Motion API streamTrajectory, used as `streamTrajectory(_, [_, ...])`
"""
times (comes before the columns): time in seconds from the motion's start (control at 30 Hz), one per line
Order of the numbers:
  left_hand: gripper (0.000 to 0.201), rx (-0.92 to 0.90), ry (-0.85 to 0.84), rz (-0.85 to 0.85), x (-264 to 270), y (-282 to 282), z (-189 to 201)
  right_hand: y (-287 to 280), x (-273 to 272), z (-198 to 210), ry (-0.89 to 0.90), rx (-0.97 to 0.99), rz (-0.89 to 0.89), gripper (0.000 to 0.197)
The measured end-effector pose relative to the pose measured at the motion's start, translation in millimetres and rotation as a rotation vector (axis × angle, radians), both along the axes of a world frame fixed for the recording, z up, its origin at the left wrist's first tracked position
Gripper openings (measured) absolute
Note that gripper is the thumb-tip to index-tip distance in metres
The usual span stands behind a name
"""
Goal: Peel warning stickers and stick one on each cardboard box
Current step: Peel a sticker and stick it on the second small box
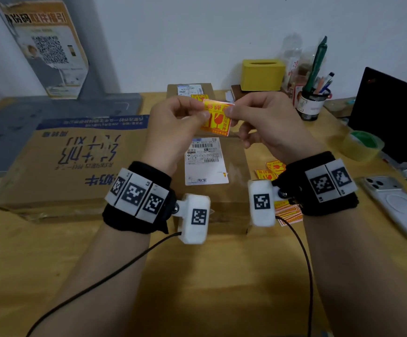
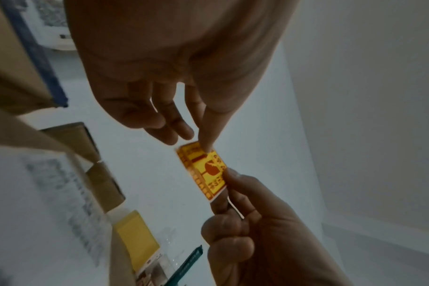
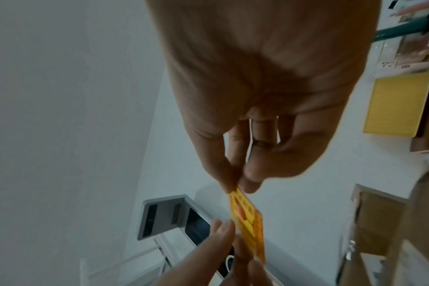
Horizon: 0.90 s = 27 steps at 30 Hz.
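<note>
Both hands hold a yellow-and-red warning sticker [image 1: 218, 117] [image 2: 205, 170] [image 3: 247, 220] up in the air above the middle cardboard box [image 1: 234, 195]. My left hand [image 1: 180, 127] [image 2: 203, 147] pinches its left edge between thumb and forefinger. My right hand [image 1: 253, 117] [image 3: 235, 185] pinches its right edge the same way. The middle box carries a white shipping label [image 1: 206, 161]. A smaller box [image 1: 190, 92] behind it bears a yellow sticker [image 1: 199, 97]. A large flat box [image 1: 59, 166] with blue print lies at the left.
Loose warning stickers [image 1: 274, 169] lie on the wooden table right of the middle box. A phone [image 1: 397, 203], a tape roll [image 1: 363, 145], a pen cup [image 1: 313, 103], a yellow tissue box [image 1: 262, 74] and a dark screen [image 1: 392, 117] crowd the right side.
</note>
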<state>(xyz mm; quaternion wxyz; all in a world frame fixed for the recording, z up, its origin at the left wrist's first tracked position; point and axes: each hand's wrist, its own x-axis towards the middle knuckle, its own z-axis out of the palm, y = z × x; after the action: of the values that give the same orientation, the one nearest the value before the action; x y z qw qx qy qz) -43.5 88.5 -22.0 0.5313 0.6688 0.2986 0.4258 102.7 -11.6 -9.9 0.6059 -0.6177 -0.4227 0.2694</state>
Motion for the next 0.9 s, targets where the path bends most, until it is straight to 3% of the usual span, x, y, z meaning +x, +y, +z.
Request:
streamTrajectory(0.13, [0.013,0.055,0.029,-0.089,7.9,-1.3,5.6,3.3,5.3,4.4,0.025,0.045,0.072,0.010])
streamTrajectory(0.33, [0.015,-0.009,0.043,-0.200,7.8,7.1,2.8,5.1,15.5,2.0,0.021,0.009,0.173,0.008])
streamTrajectory(0.9, [0.018,-0.013,0.014,-0.292,8.5,11.8,18.5,12.2,23.6,7.4,0.090,0.068,0.343,0.021])
